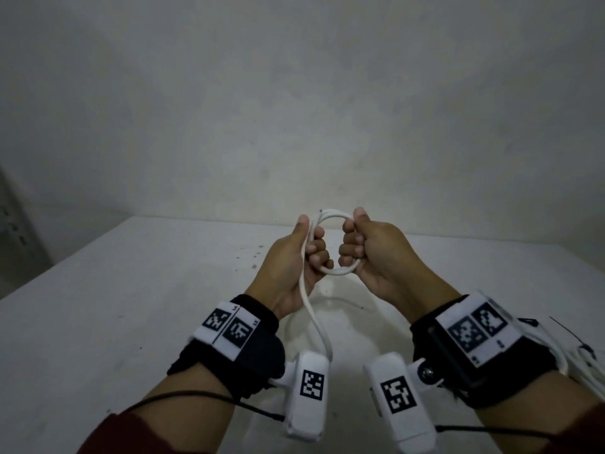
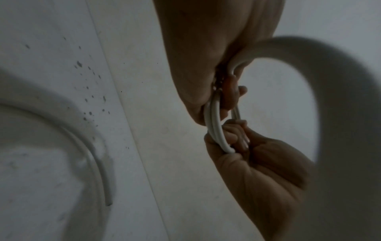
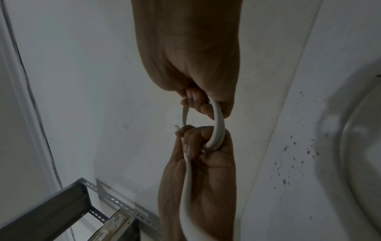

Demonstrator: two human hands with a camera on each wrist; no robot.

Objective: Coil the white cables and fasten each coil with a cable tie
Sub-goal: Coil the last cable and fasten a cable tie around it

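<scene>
Above the white table [image 1: 131, 306] both hands hold one small coil of white cable [image 1: 337, 272]. My left hand [image 1: 294, 257] grips the coil's left side, fingers curled through the loop and thumb up. My right hand [image 1: 370, 250] grips its right side the same way. The cable's loose tail [image 1: 312, 309] runs down across the left palm and past the left wrist camera. In the left wrist view, the coil [image 2: 216, 128] spans from the left hand [image 2: 195, 65] to the right hand [image 2: 264, 166]. In the right wrist view, the coil [image 3: 219, 120] joins the right hand [image 3: 185, 57] and the left hand [image 3: 208, 171].
Another white cable [image 1: 340, 302] lies curved on the table under my hands. More white cables [image 1: 579, 365] and thin black cable ties [image 1: 568, 332] lie at the right edge. A grey wall stands behind the table. A metal shelf frame [image 3: 51, 207] stands at the left.
</scene>
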